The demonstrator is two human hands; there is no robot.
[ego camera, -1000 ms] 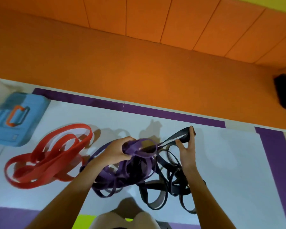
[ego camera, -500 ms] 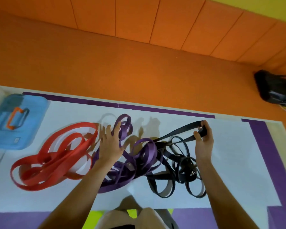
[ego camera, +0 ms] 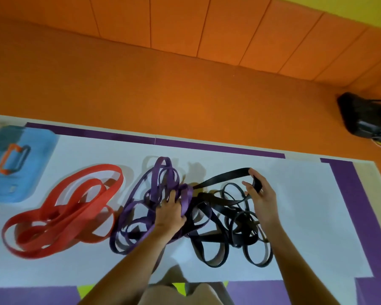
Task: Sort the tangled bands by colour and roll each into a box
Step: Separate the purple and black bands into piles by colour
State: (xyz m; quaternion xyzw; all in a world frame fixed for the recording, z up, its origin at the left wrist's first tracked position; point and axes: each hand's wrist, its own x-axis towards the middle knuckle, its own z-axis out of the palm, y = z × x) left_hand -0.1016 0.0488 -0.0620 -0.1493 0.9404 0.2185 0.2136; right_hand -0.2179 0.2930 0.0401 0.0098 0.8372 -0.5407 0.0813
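Left hand (ego camera: 172, 213) dropped, fingers (ego camera: 173, 195) curled into purple bands (ego camera: 141, 194); right hand (ego camera: 262, 194) pinches free loop of limp, stretchy black band (ego camera: 224, 176).

Two bare hands are shown, the left hand (ego camera: 171, 213) and the right hand (ego camera: 262, 194). Each is joined to an uncovered forearm, the left forearm (ego camera: 128, 267) and the right forearm (ego camera: 295, 256), bare as far as the lower edge. Fingernails are blurred beyond telling. At bottom centre two rounded knees (ego camera: 178, 292) are partly seen; whether cloth covers them cannot be told.
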